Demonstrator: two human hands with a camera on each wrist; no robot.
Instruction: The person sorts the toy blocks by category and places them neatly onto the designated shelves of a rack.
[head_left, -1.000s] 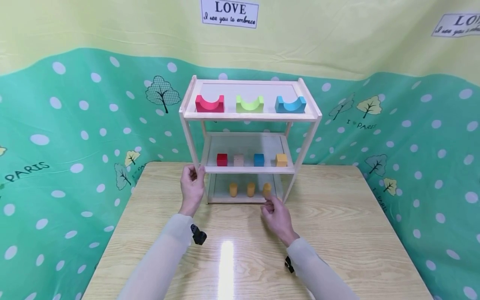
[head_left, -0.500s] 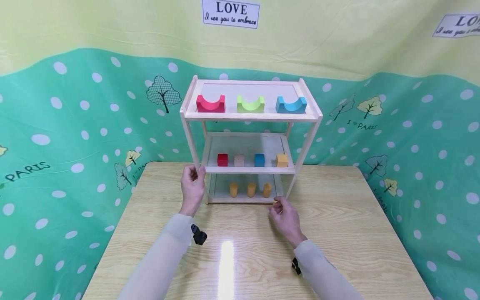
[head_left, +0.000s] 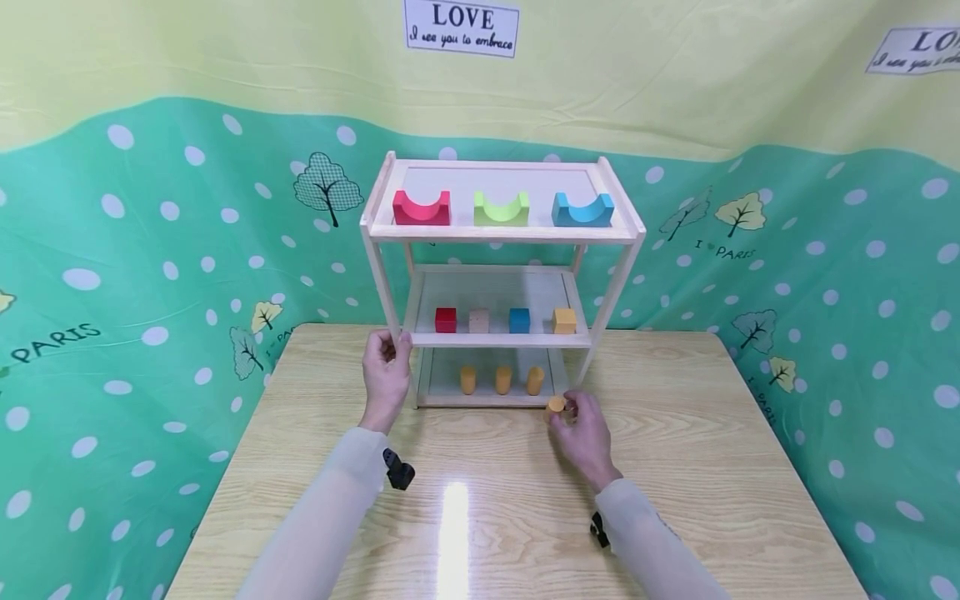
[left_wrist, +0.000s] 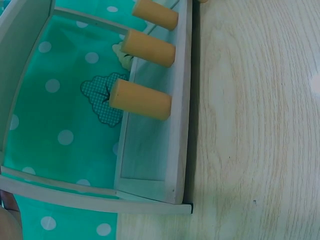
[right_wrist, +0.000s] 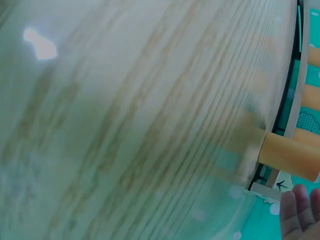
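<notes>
In the head view my left hand (head_left: pixel 386 379) grips the left front post of the small wooden shelf rack (head_left: pixel 502 340), level with the middle shelf. My right hand (head_left: pixel 585 429) holds an orange cylinder block (head_left: pixel 555 406) between thumb and index finger, at the rack's front right corner. That block (right_wrist: pixel 290 156) stands outside the shelf edge in the right wrist view, the other fingers (right_wrist: pixel 302 207) beside it. Whether its base touches the table cannot be told. Three similar cylinder blocks (left_wrist: pixel 140 99) stand upright on the bottom shelf.
Red (head_left: pixel 422 208), green (head_left: pixel 501 208) and blue (head_left: pixel 582 210) arch blocks line the top shelf. On the middle shelf sit red (head_left: pixel 446 320), pale (head_left: pixel 478 321), blue (head_left: pixel 519 320) and yellow (head_left: pixel 564 321) cubes. A patterned curtain (head_left: pixel 165 250) surrounds the wooden table (head_left: pixel 315 375).
My right hand has moved right, from in front of the third cylinder to the rack's right corner. The cylinder block in it now shows clearly. My left hand stays on the post.
</notes>
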